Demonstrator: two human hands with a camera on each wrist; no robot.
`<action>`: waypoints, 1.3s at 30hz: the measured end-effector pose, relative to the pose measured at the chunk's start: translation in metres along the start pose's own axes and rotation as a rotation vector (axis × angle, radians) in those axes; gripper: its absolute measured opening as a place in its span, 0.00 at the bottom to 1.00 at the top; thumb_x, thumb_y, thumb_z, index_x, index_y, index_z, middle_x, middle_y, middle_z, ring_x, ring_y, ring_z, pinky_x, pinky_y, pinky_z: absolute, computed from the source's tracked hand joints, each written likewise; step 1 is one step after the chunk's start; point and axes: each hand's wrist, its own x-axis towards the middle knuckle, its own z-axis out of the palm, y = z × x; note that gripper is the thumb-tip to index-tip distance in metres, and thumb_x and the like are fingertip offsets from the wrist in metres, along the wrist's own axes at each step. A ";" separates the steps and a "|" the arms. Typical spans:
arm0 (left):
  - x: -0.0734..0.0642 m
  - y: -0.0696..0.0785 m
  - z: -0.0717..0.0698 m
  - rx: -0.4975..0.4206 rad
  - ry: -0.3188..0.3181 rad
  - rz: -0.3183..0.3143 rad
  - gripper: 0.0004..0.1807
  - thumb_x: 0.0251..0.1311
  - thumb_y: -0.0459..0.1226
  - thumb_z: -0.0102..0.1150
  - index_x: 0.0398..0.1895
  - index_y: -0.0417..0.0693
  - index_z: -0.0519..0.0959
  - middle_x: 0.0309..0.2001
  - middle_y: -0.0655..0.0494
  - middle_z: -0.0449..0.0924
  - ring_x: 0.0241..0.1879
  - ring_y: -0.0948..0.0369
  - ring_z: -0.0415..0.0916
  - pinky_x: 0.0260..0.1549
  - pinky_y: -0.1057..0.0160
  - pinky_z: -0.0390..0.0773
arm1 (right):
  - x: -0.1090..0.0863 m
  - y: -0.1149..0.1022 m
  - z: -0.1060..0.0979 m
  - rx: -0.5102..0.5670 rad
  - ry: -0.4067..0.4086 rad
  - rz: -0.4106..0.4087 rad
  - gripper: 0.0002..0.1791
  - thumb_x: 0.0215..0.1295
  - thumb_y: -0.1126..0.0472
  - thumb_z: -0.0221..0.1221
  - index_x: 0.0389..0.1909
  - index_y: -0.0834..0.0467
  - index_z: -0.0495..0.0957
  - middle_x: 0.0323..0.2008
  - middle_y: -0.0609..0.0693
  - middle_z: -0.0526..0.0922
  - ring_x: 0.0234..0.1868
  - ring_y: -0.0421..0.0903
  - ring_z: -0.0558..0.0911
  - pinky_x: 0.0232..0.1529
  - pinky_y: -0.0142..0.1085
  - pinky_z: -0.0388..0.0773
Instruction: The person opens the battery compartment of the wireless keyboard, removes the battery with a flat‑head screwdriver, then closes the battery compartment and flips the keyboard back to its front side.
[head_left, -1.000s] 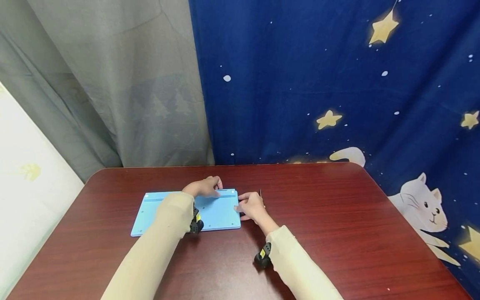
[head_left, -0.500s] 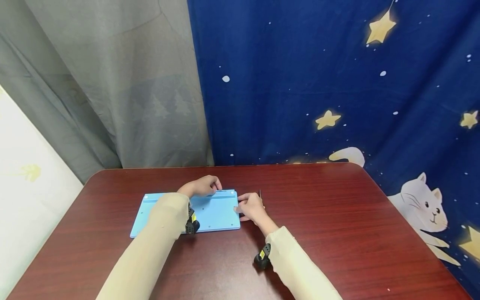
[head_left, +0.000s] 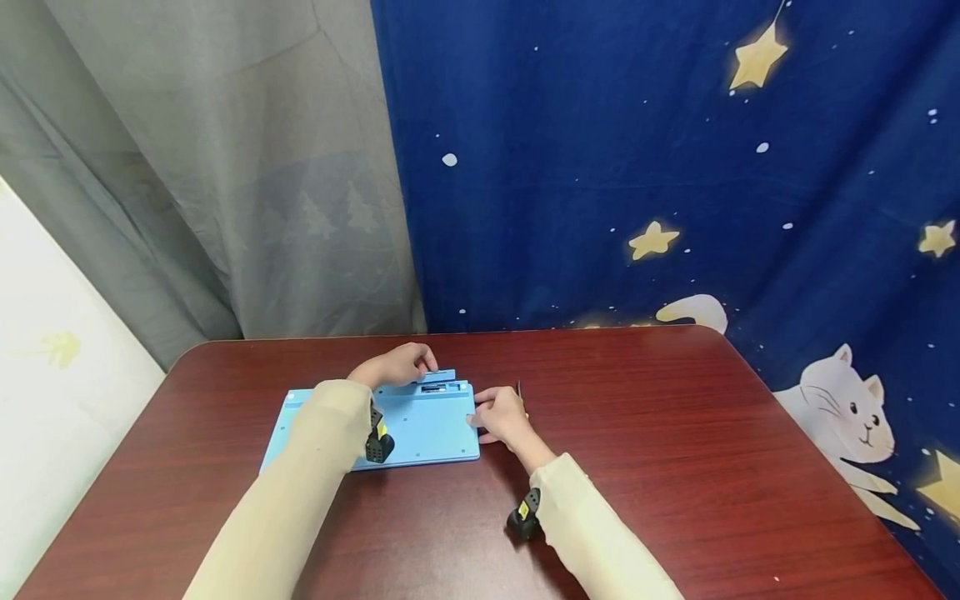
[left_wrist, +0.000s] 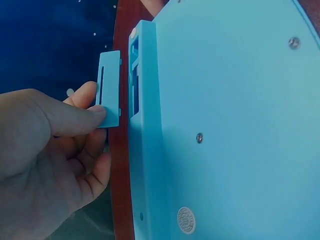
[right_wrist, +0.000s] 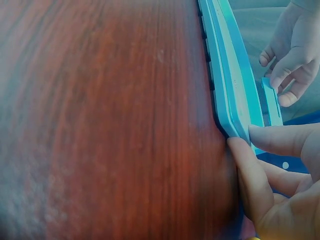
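Observation:
A light blue keyboard (head_left: 427,429) lies face down on the table, its screwed underside up. Along its far edge a battery compartment (left_wrist: 135,95) stands uncovered, with dark contents seen in the head view. My left hand (head_left: 396,367) pinches the small blue battery cover (left_wrist: 111,90) between thumb and fingers, just off the keyboard's far edge. At the right end, my right hand (head_left: 504,417) grips the keyboard's corner, thumb on the underside and fingers at the rim. A thin dark thing (head_left: 518,388) shows by the right hand; its kind cannot be made out.
The dark red wooden table (head_left: 675,433) reaches back to a grey curtain (head_left: 330,250) and a blue starry curtain (head_left: 525,208). A white wall (head_left: 60,375) is at the left. Black wrist cameras (head_left: 378,437) sit on both sleeves.
My left hand has lifted the battery cover off the keyboard and moved it away past the far edge, baring the compartment. The right hand keeps its grip at the corner.

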 end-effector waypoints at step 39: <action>0.013 -0.037 0.009 0.066 0.210 -0.013 0.10 0.59 0.21 0.41 0.33 0.33 0.75 0.35 0.43 0.74 0.38 0.50 0.69 0.43 0.53 0.69 | 0.004 0.005 0.002 0.009 -0.002 0.003 0.19 0.49 0.74 0.64 0.45 0.67 0.76 0.29 0.55 0.80 0.28 0.46 0.82 0.22 0.39 0.78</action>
